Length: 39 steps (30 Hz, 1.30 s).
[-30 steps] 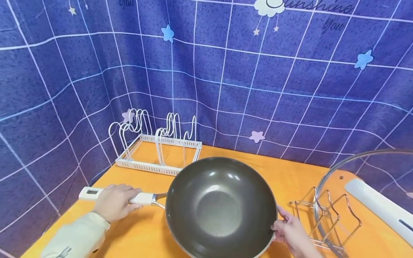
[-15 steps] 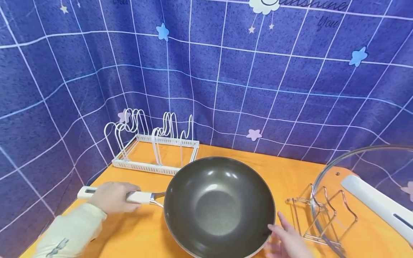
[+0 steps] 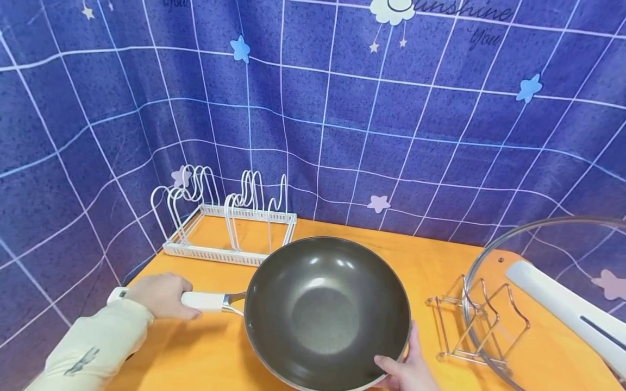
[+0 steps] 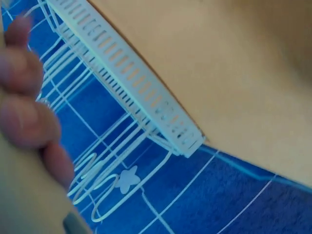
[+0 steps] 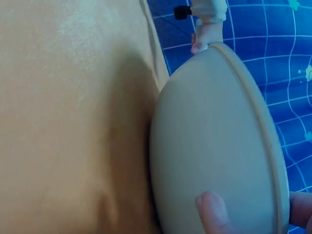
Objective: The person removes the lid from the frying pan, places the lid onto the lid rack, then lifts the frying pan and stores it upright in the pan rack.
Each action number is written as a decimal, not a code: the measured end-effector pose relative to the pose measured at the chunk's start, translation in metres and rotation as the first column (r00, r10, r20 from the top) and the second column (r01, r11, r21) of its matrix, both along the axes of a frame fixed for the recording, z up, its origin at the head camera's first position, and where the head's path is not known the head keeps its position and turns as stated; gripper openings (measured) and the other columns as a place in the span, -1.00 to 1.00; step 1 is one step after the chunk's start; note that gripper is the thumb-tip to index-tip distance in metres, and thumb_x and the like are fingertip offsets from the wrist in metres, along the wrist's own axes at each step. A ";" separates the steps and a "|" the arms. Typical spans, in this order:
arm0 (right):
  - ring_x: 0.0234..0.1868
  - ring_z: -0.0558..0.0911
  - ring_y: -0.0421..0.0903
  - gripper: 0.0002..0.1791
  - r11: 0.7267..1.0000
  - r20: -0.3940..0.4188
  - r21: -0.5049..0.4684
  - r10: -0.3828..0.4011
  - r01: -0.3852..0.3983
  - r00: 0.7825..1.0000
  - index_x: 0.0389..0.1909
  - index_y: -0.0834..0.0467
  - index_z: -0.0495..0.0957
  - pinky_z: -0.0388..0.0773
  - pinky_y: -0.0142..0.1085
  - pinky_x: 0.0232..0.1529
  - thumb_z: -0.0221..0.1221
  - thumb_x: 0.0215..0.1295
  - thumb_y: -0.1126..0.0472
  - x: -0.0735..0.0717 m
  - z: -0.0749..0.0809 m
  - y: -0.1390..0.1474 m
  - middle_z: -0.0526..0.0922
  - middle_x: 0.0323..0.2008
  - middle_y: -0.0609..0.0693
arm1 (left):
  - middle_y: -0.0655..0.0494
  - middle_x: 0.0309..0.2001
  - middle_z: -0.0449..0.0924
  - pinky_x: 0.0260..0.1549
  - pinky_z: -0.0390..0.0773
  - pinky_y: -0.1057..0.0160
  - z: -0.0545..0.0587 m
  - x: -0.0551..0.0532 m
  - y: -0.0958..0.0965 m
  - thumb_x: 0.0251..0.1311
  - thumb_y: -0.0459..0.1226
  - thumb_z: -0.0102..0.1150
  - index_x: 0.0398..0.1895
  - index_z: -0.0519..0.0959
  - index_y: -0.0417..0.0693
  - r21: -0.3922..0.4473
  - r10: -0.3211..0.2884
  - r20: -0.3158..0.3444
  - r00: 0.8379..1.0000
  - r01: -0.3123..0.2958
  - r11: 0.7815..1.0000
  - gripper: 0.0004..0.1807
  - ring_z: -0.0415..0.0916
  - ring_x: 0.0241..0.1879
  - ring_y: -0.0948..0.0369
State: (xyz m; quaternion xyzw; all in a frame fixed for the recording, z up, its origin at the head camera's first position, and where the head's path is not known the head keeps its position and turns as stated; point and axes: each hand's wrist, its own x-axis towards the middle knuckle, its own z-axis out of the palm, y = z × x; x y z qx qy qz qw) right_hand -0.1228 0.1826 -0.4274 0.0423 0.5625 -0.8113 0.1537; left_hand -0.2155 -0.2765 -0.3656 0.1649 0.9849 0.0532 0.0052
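A dark-coated wok point(image 3: 325, 315) with a pale outside and a white handle point(image 3: 204, 301) takes up the lower middle of the head view. My left hand point(image 3: 161, 296) grips the handle near its far end. In the left wrist view its curled fingers point(image 4: 27, 119) show against the cream handle. My right hand point(image 3: 408, 366) holds the wok's lower right rim, the thumb over the inner edge and the other fingers outside and beneath. From the right wrist, the wok's pale underside point(image 5: 209, 136) is close over the table; whether it touches is unclear.
Behind the wok, to the left, stands a white wire rack point(image 3: 230, 228). On the right, a copper-coloured wire stand point(image 3: 481, 326) bears an upright glass lid point(image 3: 471, 271) with a white handle. An orange cloth covers the table point(image 3: 371, 233); a blue curtain point(image 3: 323, 108) hangs behind.
The right hand has shifted along the rim from the right side to the lower right, loosening its hold midway. The left hand has slid along the handle towards its end. The view has turned slightly right.
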 end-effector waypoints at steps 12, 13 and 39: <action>-0.47 0.70 0.14 0.26 0.983 0.027 0.183 -0.025 0.020 0.999 0.35 -0.13 -0.78 0.67 -0.09 -0.43 -0.02 -0.03 0.55 -0.008 0.008 0.015 0.63 -0.37 0.32 | 0.32 -0.68 0.32 -0.67 0.34 0.21 -0.003 0.017 0.009 -0.19 0.26 0.30 -0.66 0.41 0.15 -0.054 0.016 -0.069 0.997 -0.019 0.998 -0.53 0.24 -0.64 0.28; -0.50 0.70 0.11 0.25 0.981 0.029 0.193 -0.032 0.026 0.999 0.35 -0.14 -0.77 0.67 -0.11 -0.44 -0.02 -0.02 0.55 -0.009 0.010 0.016 0.63 -0.37 0.30 | 0.32 -0.68 0.32 -0.68 0.35 0.20 -0.004 0.018 0.010 -0.19 0.27 0.30 -0.65 0.42 0.14 -0.059 0.015 -0.076 0.997 -0.020 0.998 -0.53 0.24 -0.64 0.28; -0.60 0.67 -0.01 0.07 0.920 -0.044 0.294 -0.256 0.257 0.966 0.51 0.04 -0.38 0.67 -0.18 -0.48 -0.06 0.02 0.55 -0.053 0.019 0.025 0.63 -0.32 0.23 | 0.26 -0.68 0.30 -0.66 0.39 0.15 -0.005 0.001 0.039 -0.13 0.26 0.27 -0.62 0.39 0.10 -0.020 0.052 -0.091 0.994 -0.054 0.998 -0.50 0.27 -0.64 0.24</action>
